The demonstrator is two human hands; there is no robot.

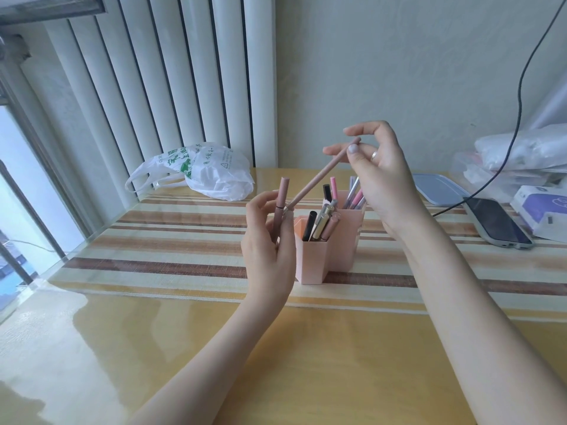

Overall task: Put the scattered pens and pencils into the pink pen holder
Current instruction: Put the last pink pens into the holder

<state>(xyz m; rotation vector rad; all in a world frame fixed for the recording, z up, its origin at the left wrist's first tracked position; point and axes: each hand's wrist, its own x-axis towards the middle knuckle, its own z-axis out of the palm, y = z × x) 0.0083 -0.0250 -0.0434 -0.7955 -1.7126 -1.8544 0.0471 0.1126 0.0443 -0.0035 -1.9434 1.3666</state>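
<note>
The pink pen holder (313,265) stands mid-table on the striped cloth, its compartments filled with several pens and pencils (320,225). My left hand (267,243) is just left of the holder and grips an upright pink pen (281,194). My right hand (380,179) is raised above and behind the holder; its thumb and fingers pinch the upper end of a long pink pencil (322,174). That pencil slants down to the left, and its lower tip reaches my left hand's fingers.
A white plastic bag (202,170) lies at the back left by the radiator. At the right are a blue lid (438,188), a dark phone (497,222) on a black cable, a tissue pack (546,210) and bagged items. The table's glossy front (214,348) is yellow.
</note>
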